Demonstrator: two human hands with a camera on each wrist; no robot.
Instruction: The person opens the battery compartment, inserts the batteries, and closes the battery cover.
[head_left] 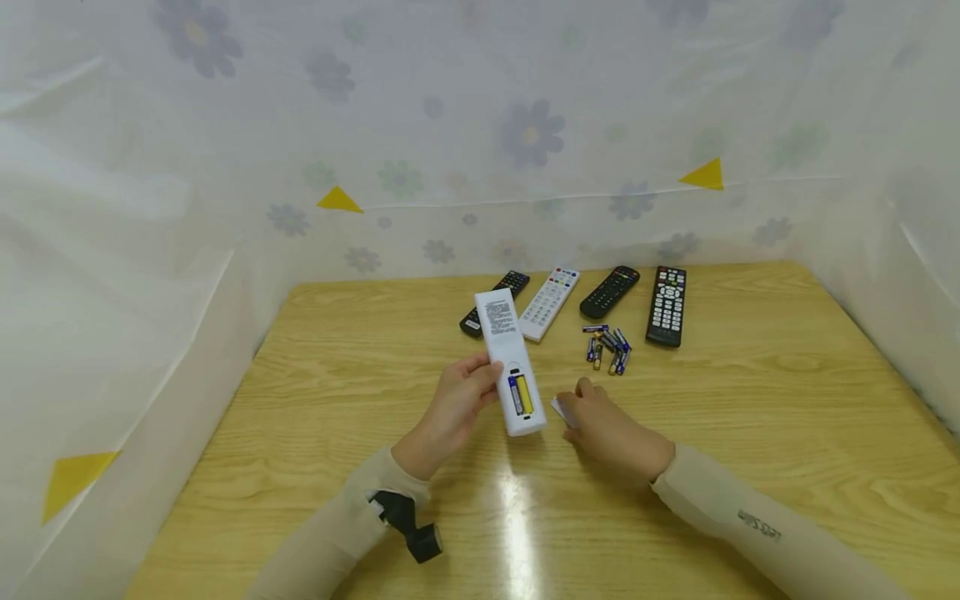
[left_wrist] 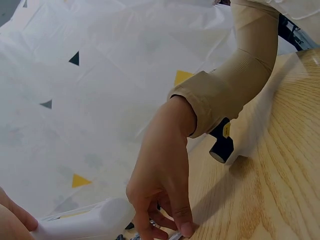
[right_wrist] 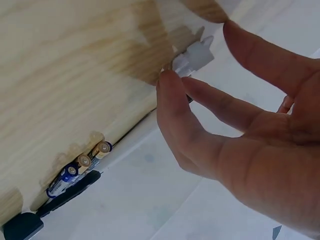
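My left hand (head_left: pixel 459 406) grips a white remote control (head_left: pixel 501 333) by its side, back facing up. Its battery bay is uncovered, with a blue-and-silver battery (head_left: pixel 515 395) and a yellow battery (head_left: pixel 524 393) lying side by side in it. Just right of the remote's lower end, my right hand (head_left: pixel 611 429) pinches a small white battery cover (head_left: pixel 562 412) low over the table. The fingers conceal part of the cover. In the right wrist view the cover (right_wrist: pixel 199 56) shows at the fingertips.
Behind the hands lie a black remote (head_left: pixel 471 323), another white remote (head_left: pixel 551 302), a short black remote (head_left: pixel 609 292) and a long black remote (head_left: pixel 666 307). Several loose batteries (head_left: pixel 597 354) sit in a cluster on the wooden table (head_left: pixel 360 367). Flowered sheeting (head_left: pixel 450 125) encloses the table.
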